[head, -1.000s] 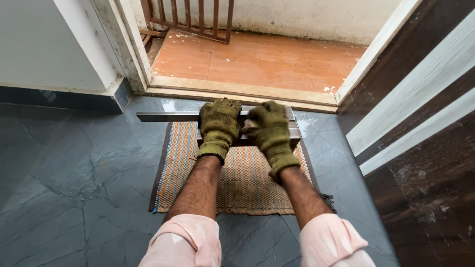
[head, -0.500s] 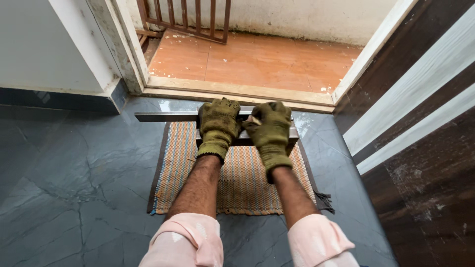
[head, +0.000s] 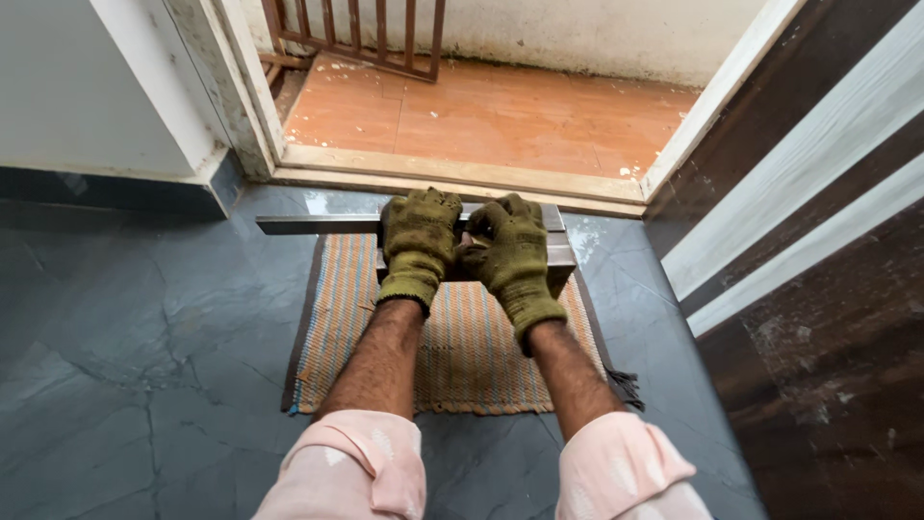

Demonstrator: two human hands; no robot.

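Here, the gloved left hand [head: 419,241] and gloved right hand [head: 515,255] press flat, fingers together, on a grey metal block [head: 561,256]. It lies at the far edge of a striped woven mat [head: 462,351], beside a long metal bar [head: 318,224], before the doorway threshold [head: 452,173].

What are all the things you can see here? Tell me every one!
metal bar: one, grey, lying on the floor along the mat's far edge, under both hands
mat: one, striped orange and blue, on the dark floor
floor: dark grey stone, cracked
doorstep: one, pale, beyond the bar
orange tiles: outside the doorway
railing: one, brown, far left outside
door: one, dark brown with white stripes, right
left hand: green glove, on the bar
right hand: green glove, on the bar
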